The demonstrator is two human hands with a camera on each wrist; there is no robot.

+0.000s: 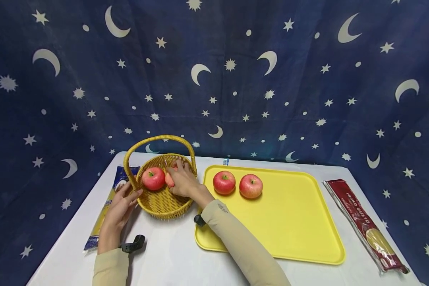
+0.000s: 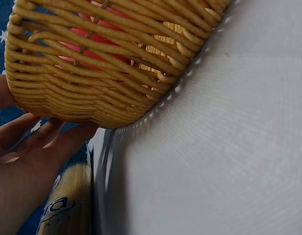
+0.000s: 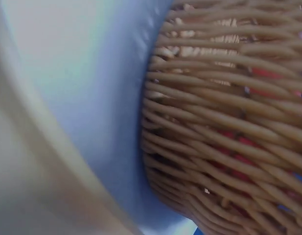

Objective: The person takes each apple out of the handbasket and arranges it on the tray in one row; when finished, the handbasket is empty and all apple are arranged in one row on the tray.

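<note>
A yellow wicker basket (image 1: 164, 206) with a tall arched handle stands on the left part of the table. My left hand (image 1: 118, 208) holds its left rim near the handle's foot; the left wrist view shows the fingers (image 2: 67, 139) against the woven side. Inside the basket, a red apple (image 1: 153, 178) lies toward the left. My right hand (image 1: 184, 180) reaches in over the right rim and grips another apple (image 1: 169, 178), partly hidden by the fingers. The right wrist view shows the basket's outer weave (image 3: 229, 127), with red showing through the gaps.
Right of the basket lies a yellow tray (image 1: 282, 222) with two red apples, one left (image 1: 224, 182) and one right (image 1: 251, 186). A blue-and-yellow pasta packet (image 1: 101, 216) lies partly behind my left hand. A red spaghetti packet (image 1: 364, 226) lies along the right edge.
</note>
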